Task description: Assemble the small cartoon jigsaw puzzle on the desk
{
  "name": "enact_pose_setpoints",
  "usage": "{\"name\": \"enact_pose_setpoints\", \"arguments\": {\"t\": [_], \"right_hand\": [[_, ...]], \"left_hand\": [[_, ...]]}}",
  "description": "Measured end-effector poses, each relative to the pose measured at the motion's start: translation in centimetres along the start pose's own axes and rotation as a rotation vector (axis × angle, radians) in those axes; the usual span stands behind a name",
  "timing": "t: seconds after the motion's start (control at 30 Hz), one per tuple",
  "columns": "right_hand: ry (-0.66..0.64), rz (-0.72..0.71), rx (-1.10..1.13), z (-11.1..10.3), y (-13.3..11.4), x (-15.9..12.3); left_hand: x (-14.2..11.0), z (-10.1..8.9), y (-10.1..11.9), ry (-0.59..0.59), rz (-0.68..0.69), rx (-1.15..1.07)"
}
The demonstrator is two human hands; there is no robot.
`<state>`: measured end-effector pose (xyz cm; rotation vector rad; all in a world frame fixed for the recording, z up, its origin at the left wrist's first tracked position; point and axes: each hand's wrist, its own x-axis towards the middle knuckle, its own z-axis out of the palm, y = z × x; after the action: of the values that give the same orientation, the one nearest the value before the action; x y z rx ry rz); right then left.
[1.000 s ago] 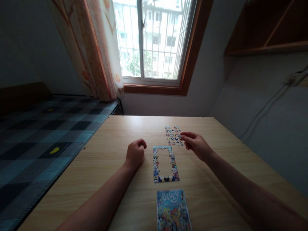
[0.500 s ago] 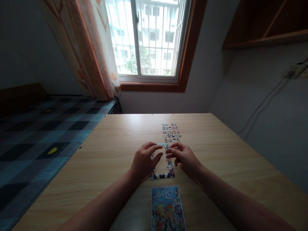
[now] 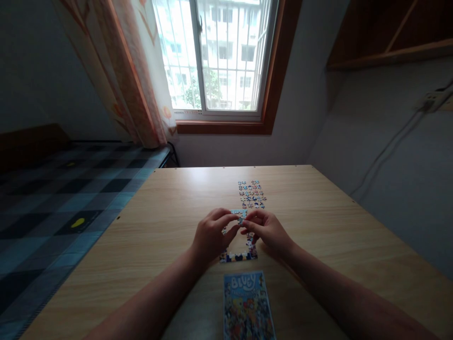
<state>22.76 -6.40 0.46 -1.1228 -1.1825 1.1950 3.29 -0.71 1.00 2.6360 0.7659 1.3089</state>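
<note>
A small light-blue jigsaw puzzle piece [image 3: 240, 220] is pinched between the fingertips of my left hand [image 3: 214, 233] and my right hand [image 3: 267, 230]. Both hands hover over a joined puzzle border [image 3: 239, 258], a rectangle of pieces with bare wood inside it. Its left side is partly covered by my left hand, and its right side by my right fingers. Beyond the hands, several loose puzzle pieces [image 3: 252, 193] lie in rows on the table.
On the wooden table [image 3: 170, 203], a picture card with the word "Bluey" [image 3: 247, 304] lies nearest me. A bed with a checked cover [image 3: 102, 184] stands at the left. A barred window [image 3: 226, 61] and curtain [image 3: 130, 71] are behind the table.
My right hand has moved slightly left with the puzzle piece, and the piece now meets my left fingertips. The left thumb and fingers have drawn closer together.
</note>
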Motion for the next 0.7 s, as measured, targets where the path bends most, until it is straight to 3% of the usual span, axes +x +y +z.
{"name": "enact_pose_setpoints", "arguments": {"t": [0.13, 0.2, 0.4, 0.7], "right_hand": [[0.12, -0.401, -0.558, -1.9, 0.2, 0.8], [0.147, -0.533, -0.775, -2.8, 0.4, 1.4], [0.242, -0.551, -0.976, -3.3, 1.9, 2.3], [0.227, -0.541, -1.149, -2.7, 1.9, 2.8]], "left_hand": [[0.1, -0.2, -1.0, -0.021, -0.091, 0.05], [0.1, -0.2, -1.7, -0.045, -0.155, 0.086], [0.1, 0.1, -2.3, -0.086, -0.196, 0.186], [1.9, 1.4, -1.8, -0.233, -0.241, 0.283]]}}
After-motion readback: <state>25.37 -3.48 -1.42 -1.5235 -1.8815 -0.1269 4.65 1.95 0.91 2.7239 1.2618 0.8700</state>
